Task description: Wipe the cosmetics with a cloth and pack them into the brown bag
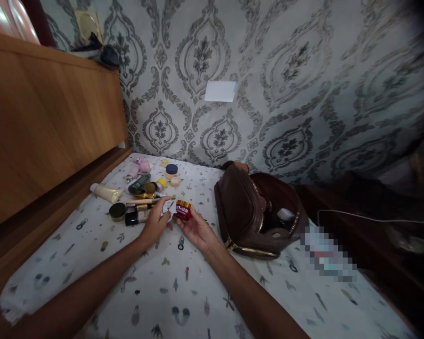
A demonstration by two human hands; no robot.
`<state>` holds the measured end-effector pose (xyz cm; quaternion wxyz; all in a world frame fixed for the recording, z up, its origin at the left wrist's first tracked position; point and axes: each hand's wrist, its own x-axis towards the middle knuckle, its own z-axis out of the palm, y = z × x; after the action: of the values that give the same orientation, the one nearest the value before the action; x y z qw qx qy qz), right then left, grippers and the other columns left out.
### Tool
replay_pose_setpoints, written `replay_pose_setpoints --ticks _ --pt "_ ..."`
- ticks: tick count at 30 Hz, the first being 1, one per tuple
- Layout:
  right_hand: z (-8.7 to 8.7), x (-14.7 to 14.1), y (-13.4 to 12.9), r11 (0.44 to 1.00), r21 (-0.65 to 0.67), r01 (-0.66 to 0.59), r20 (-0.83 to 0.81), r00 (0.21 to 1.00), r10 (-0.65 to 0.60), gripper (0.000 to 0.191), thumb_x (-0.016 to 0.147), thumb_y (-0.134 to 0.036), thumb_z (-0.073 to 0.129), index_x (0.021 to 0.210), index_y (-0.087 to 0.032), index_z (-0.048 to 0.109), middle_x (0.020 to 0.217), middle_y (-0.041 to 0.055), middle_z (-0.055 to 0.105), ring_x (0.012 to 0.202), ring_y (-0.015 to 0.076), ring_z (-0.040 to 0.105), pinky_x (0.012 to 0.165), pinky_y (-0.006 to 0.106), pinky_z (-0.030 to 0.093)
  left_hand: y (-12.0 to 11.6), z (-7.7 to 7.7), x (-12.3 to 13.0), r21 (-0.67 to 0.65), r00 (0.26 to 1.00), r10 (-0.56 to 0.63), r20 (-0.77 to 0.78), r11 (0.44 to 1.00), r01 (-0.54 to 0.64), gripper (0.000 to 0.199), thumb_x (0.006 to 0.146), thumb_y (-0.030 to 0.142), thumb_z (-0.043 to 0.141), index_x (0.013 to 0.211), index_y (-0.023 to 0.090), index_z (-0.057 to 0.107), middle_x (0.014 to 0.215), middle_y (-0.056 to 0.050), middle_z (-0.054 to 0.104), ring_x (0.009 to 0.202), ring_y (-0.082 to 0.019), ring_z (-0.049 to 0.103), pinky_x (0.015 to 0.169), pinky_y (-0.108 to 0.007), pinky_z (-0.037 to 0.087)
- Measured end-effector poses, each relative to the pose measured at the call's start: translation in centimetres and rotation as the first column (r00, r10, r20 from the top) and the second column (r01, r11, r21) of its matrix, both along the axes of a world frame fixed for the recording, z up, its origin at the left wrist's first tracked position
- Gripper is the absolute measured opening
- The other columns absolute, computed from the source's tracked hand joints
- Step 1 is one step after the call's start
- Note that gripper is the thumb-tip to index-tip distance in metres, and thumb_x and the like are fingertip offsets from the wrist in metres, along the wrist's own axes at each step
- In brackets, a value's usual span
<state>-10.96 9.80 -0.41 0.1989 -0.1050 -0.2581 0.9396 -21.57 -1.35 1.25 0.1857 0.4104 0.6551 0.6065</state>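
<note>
A small red jar with a gold lid (183,210) is held by my right hand (197,230), its fingers round the jar's lower right side. Just left of it, my left hand (158,219) is closed on a crumpled white tissue or cloth (167,208) beside the jar. Behind and left of my left hand lie a dark bottle with a beige body (137,217), a dark round jar (118,212), a cream tube (106,192), brushes (137,201) and a green tube (139,184). Farther back stands a jar with a blue lid (171,171).
An open brown bag (240,212) with items inside stands on the patterned white sheet (183,292), right of my hands. A wooden cabinet (53,122) borders the left side. Patterned wallpaper rises behind. A white cable (360,218) runs at the right, near a blurred-out object (327,256).
</note>
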Motion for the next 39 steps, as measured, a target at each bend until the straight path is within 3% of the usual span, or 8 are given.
replay_pose_setpoints --ticks 7,15,19,22,25,30,34,39 --pt "-0.1 0.0 0.4 0.998 -0.057 0.038 0.010 0.999 -0.037 0.022 0.079 -0.028 0.076 0.098 -0.018 0.069 0.102 0.0030 0.075 0.095 0.0144 0.068 0.085 0.028 0.058 0.2 -0.5 0.1 -0.010 0.999 -0.037 0.007 0.999 0.037 0.054 0.073 0.016 0.046 0.127 0.020 0.047 0.114 -0.007 0.057 0.077 -0.015 0.056 0.054 -0.023 0.053" --pt "-0.3 0.0 0.3 0.998 0.059 -0.004 0.032 0.999 0.002 0.035 0.077 -0.041 0.076 0.104 -0.019 0.068 0.097 0.0031 0.075 0.081 0.0138 0.068 0.068 0.024 0.055 -0.1 -0.3 0.3 -0.021 0.999 -0.039 0.024 0.999 0.039 0.053 0.075 0.016 0.047 0.127 0.021 0.041 0.109 -0.005 0.057 0.064 -0.010 0.053 0.056 -0.024 0.052" --pt "0.2 0.1 -0.3 0.991 0.131 -0.005 -0.001 1.000 0.006 0.035 0.079 -0.038 0.075 0.108 -0.020 0.068 0.109 0.0040 0.073 0.088 0.0153 0.067 0.070 0.025 0.055 0.1 0.2 0.4 0.015 0.998 0.001 0.060 1.000 -0.002 0.036 0.087 0.029 0.046 0.122 0.022 0.043 0.106 -0.005 0.060 0.076 -0.015 0.058 0.061 -0.025 0.051" --pt "0.5 0.2 -0.7 0.988 0.152 -0.037 0.009 0.999 0.036 0.033 0.079 -0.040 0.074 0.104 -0.018 0.070 0.108 0.0051 0.073 0.090 0.0171 0.067 0.076 0.030 0.055 0.2 0.4 0.4 0.051 0.996 0.083 -0.015 0.995 -0.082 0.026 0.092 0.035 0.045 0.114 0.022 0.048 0.110 -0.006 0.062 0.091 -0.019 0.060 0.079 -0.031 0.051" --pt "0.5 0.2 -0.7 0.986 0.160 -0.040 0.037 0.999 0.034 0.030 0.080 -0.040 0.073 0.100 -0.018 0.071 0.099 0.0043 0.075 0.086 0.0157 0.067 0.072 0.027 0.055 0.2 0.6 0.6 0.048 0.993 0.108 -0.054 0.993 -0.105 0.025 0.094 0.035 0.044 0.114 0.022 0.049 0.113 -0.006 0.063 0.104 -0.020 0.059 0.093 -0.034 0.046" --pt "0.3 0.3 -0.7 0.984 0.180 -0.008 0.054 0.999 -0.002 0.024 0.076 -0.035 0.077 0.094 -0.020 0.072 0.089 0.0003 0.074 0.077 0.0141 0.066 0.064 0.025 0.054 -0.2 1.1 0.9 0.023 0.980 0.111 -0.168 0.994 -0.108 0.030 0.095 0.035 0.044 0.121 0.021 0.048 0.123 -0.010 0.059 0.116 -0.023 0.054 0.102 -0.039 0.039" --pt "0.5 0.1 -1.0 0.978 0.209 -0.008 0.011 1.000 0.006 0.024 0.077 -0.032 0.077 0.096 -0.019 0.072 0.090 0.0006 0.074 0.075 0.0118 0.065 0.067 0.023 0.053 -0.6 1.3 1.2 0.048 0.914 0.110 -0.391 0.994 -0.099 0.034 0.094 0.033 0.046 0.126 0.020 0.047 0.122 -0.011 0.055 0.118 -0.024 0.052 0.104 -0.041 0.039" --pt "0.4 0.0 -0.9 0.984 0.177 0.019 0.010 1.000 -0.021 0.021 0.076 -0.028 0.078 0.094 -0.019 0.072 0.090 0.0000 0.074 0.076 0.0110 0.065 0.072 0.022 0.053 -0.7 0.8 1.6 0.019 0.727 0.106 -0.679 0.992 -0.126 0.048 0.090 0.033 0.056 0.135 0.023 0.043 0.135 -0.014 0.043 0.127 -0.030 0.045 0.104 -0.047 0.042"
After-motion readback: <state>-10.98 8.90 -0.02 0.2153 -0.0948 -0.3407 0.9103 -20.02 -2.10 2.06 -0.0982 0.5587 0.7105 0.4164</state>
